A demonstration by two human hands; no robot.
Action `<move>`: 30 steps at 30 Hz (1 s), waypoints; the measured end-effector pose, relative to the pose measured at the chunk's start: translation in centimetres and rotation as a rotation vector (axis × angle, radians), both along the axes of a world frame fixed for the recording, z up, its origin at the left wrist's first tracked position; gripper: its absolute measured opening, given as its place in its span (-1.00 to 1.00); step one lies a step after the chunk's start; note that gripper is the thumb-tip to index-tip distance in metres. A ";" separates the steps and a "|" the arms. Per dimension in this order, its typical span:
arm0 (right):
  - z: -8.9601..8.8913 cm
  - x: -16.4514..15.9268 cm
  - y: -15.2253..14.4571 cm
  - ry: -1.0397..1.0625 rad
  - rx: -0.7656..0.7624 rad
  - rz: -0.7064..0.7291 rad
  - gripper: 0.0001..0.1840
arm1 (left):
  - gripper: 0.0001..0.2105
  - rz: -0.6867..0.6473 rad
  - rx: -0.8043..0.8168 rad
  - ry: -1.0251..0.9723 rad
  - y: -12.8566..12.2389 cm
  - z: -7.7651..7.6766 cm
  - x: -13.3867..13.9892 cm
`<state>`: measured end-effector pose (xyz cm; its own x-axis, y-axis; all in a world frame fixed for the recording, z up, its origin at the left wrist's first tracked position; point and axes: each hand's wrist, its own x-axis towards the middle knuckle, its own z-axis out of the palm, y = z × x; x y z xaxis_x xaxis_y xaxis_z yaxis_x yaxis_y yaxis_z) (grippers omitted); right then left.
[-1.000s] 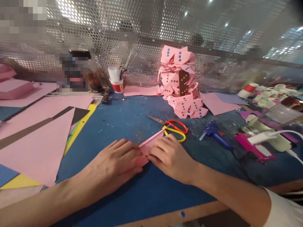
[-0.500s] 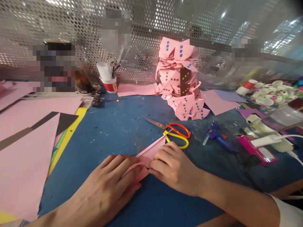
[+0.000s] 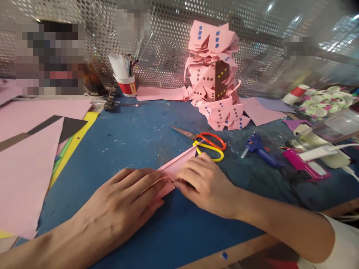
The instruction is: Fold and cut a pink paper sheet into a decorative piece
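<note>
On the blue table, a folded piece of pink paper (image 3: 182, 163) slants between my hands, one long edge standing up as a narrow fold. My left hand (image 3: 123, 203) is closed over its near left end, with the fingers laid along the paper and covering much of it. Bent fingers of my right hand (image 3: 204, 183) press and pinch the paper's right side; the fingertips are partly hidden. Scissors (image 3: 211, 144) with one red and one yellow handle lie just beyond the paper, whose far tip overlaps them.
A tall stack of folded pink paper (image 3: 213, 74) stands at the back. Right of the scissors lie a blue glue gun (image 3: 260, 149) and a magenta device (image 3: 307, 164). Large pink sheets (image 3: 25, 179) cover the left side. A red-and-white cup (image 3: 125, 86) holds tools against the perforated metal panel (image 3: 165, 56).
The view has tilted down, so the scene sits higher in the picture. Both hands stay on the pink paper; my left fingers lie flatter, and the near flap is pressed lower.
</note>
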<state>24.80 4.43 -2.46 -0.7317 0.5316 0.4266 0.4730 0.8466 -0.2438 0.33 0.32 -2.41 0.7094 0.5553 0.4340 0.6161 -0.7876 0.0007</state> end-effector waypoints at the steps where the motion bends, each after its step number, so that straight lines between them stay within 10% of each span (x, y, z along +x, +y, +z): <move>1: 0.0 0.0 0.0 0.014 -0.010 -0.017 -0.86 | -0.66 0.002 0.005 0.004 0.0 0.0 0.0; 30: -0.3 -0.3 0.4 0.093 -0.168 -0.142 -0.84 | -0.65 0.013 -0.044 0.049 -0.3 -0.6 -0.4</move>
<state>24.52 4.81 -2.72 -0.6060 0.6959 0.3854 0.5536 0.7169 -0.4239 -0.11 0.02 -2.98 0.7220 0.5823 0.3738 0.6262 -0.7797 0.0051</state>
